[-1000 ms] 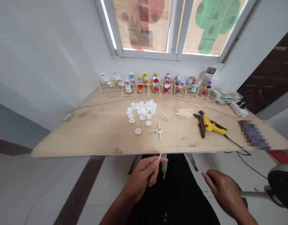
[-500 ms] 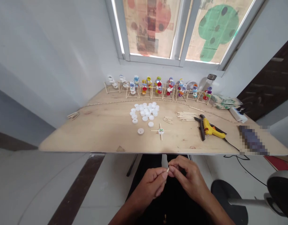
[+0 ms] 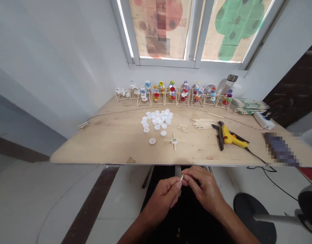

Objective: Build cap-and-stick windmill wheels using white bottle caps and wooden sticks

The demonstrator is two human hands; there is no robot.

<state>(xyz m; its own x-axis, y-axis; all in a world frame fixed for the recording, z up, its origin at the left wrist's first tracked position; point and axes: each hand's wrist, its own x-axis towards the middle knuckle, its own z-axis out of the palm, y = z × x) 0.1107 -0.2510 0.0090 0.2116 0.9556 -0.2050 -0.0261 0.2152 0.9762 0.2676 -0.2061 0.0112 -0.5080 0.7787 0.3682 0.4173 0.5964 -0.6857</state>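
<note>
- The left hand (image 3: 167,195) grasped a short stick (image 3: 181,177) between thumb and first finger; the stick was tilted.
- The right hand (image 3: 204,188) had its fingertips closed together at the upper end of this stick; whether they also gripped it, I could not tell.
- Both hands, with the stick, were over the dark trousers (image 3: 194,220), just outside the front edge of the counter (image 3: 105,142).
- A strip of bare wood ran along this front edge, and a wider stretch of wood reached from the white caps (image 3: 159,118) to the left edge.
- At the left edge lay a bunch of sticks (image 3: 83,126).
- On the right side the room was narrower: a yellow glue gun (image 3: 229,136) lay near the ends of the long sticks (image 3: 203,124), and its cord (image 3: 257,156) went to the front edge.
- A rope (image 3: 115,110) lay between the caps and a row of stick frames (image 3: 172,89), which held coloured caps.
- The white caps were like shallow cups, gathered in a heap; nearer to the front, a single cap (image 3: 152,141) stood with its hollow side up.
- Beside it, a cap with green inside (image 3: 174,140) carried sticks in a cross shape.
- At the back right, a plastic packet (image 3: 251,105) contained sticks; the content of the bottle (image 3: 229,86) was unclear.
</note>
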